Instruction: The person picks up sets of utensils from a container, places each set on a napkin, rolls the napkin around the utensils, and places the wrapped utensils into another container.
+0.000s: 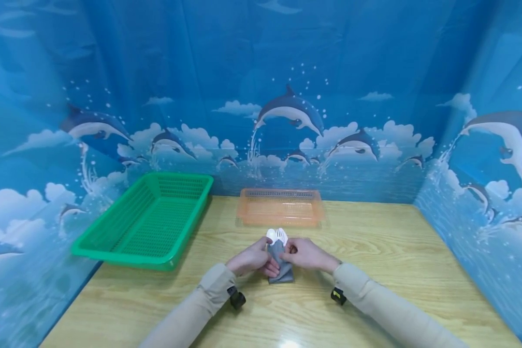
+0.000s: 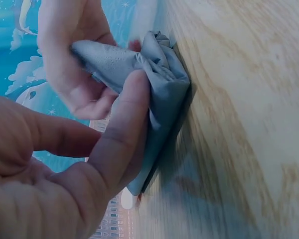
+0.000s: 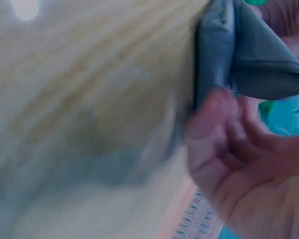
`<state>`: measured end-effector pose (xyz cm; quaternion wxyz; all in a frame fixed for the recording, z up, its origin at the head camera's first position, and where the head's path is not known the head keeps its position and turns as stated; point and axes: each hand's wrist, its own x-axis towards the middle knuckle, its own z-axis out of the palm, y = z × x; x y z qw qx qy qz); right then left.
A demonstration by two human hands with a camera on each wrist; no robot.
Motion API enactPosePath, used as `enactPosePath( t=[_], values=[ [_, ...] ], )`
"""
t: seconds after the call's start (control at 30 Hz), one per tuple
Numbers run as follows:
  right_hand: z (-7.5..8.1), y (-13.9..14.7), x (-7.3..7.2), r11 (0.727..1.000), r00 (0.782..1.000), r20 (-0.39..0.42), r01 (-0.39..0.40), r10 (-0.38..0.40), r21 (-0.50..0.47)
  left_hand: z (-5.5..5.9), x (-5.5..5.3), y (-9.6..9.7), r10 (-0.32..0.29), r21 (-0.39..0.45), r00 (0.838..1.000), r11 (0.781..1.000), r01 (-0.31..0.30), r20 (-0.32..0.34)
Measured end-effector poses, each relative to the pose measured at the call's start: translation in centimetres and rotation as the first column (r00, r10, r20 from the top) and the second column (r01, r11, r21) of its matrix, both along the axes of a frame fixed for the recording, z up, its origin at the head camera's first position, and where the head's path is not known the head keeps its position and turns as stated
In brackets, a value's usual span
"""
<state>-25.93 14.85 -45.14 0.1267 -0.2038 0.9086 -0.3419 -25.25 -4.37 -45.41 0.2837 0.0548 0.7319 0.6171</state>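
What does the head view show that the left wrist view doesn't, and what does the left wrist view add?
Only the head view shows the green basket, the tines of the white fork and the long sleeves.

Only the left wrist view shows, close up, the bunched folds at one end of the gray cloth.

Both share the cloth, the left hand, the right hand, the wooden table, the dolphin curtain and at least part of the orange basket.
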Motion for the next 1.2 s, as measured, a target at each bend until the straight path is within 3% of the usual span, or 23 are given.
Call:
enactPosePath(
  t=[0.23,0.47,0.57,0.67,0.77,1.0,1.2],
  values=[
    [0.4,0.7,0.9,0.985,0.989,0.146,-0.007,-0.019,0.171,0.0,0.1,0.0,0.010,-0.023,1.000,1.000,-0.010,-0.012],
    [0.2,0.4,1.4,0.993,0.974,0.227,-0.033,0.006,0.117,-0.4,0.1,0.0,0.017,-0.037,0.999,0.999,-0.018,-0.037],
    [0.2,0.2,1.4,0.995,0.968,0.253,-0.032,0.007,0.096,-0.5,0.2,-0.2,0.000,-0.140,0.990,0.990,-0.020,-0.140],
    [0.3,0.2,1.4,0.996,0.962,0.272,-0.015,-0.009,0.085,-0.3,0.2,-0.5,-0.032,-0.294,0.957,0.954,-0.057,-0.288],
    [0.3,0.3,1.4,0.997,0.957,0.289,0.000,-0.023,0.078,0.0,0.2,-0.7,-0.045,-0.371,0.933,0.924,-0.097,-0.357],
    [0.2,0.3,1.3,0.999,0.947,0.321,0.013,-0.023,0.035,0.4,0.2,-0.2,-0.001,-0.284,0.976,0.957,-0.061,-0.216],
    [-0.2,0.6,1.4,1.000,0.947,0.321,-0.012,0.007,0.015,-0.3,0.2,0.1,0.009,-0.226,0.994,0.974,-0.034,-0.110]
  ],
)
